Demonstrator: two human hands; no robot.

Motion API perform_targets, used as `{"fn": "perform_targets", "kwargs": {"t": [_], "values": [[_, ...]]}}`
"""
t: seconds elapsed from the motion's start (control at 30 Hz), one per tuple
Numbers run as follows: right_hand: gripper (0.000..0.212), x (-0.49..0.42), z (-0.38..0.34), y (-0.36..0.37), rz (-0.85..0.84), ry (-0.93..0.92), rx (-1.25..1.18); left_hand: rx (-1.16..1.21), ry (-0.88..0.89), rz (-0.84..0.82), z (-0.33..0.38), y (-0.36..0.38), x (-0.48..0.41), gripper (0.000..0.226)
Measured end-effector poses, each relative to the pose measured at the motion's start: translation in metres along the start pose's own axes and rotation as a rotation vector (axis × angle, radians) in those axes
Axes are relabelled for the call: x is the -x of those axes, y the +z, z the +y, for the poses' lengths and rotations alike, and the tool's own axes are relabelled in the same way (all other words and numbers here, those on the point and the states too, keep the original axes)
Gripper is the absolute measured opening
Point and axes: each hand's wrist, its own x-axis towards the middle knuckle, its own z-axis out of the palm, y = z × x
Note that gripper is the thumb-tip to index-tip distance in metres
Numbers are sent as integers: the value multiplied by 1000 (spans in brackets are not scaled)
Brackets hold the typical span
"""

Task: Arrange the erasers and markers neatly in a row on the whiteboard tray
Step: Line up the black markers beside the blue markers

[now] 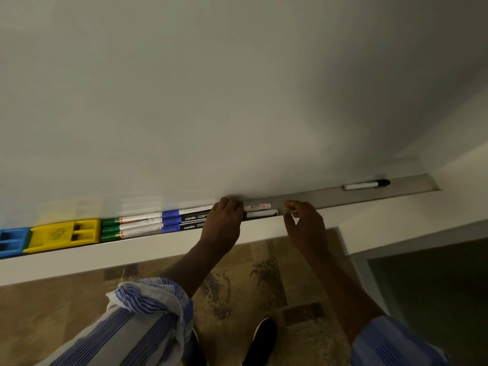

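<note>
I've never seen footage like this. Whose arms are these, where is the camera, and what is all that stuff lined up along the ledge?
No machine here: a person wears a camera on the head, looking forward and down, so you see their own two arms reaching out. The big pale surface is a whiteboard, and the metal ledge under it is its tray.

Along the tray, from the left: a blue eraser, a yellow eraser, green-capped markers, then blue-capped markers. Between the hands lie a red-labelled marker and a white marker. One black-capped marker lies alone, far right.

The left hand rests over the marker ends. The right hand has its fingertips at the other end of the pair; whether it actually grips anything I cannot tell.
</note>
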Motion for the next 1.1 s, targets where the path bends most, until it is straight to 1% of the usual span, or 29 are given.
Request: {"fn": "perform_targets", "kwargs": {"t": [0.17, 0.27, 0.33, 0.43, 0.53, 0.63, 0.73, 0.87, 1.0, 1.1], "values": [[29, -2, 10, -4, -22, -5, 54, -20, 17, 20, -2, 8, 0, 28], [26, -13, 21, -15, 23, -27, 106, -21, 43, 67, -3, 14, 2, 37], [26, -24, 31, -26, 59, -26, 202, -27, 74, 82, -3, 20, 5, 43], [32, -44, 50, -45, 102, 22, 347, -32, 131, 24, -2, 32, 13, 58], [32, -61, 72, -63, 144, 75, 421, -62, 208, -41, -3, 44, 25, 73], [34, -68, 92, -76, 145, 126, 490, -67, 199, -74, -6, 54, 36, 80], [39, -72, 103, -82, 109, 173, 512, -79, 184, -94, -9, 57, 40, 83], [33, -77, 101, -85, 58, 183, 535, -83, 186, -101, -9, 57, 40, 84], [31, -76, 89, -80, -33, 118, 637, -80, 192, -106, -9, 57, 39, 85], [31, -73, 80, -71, -102, 29, 695, -74, 194, -110, -10, 56, 40, 85]]}}
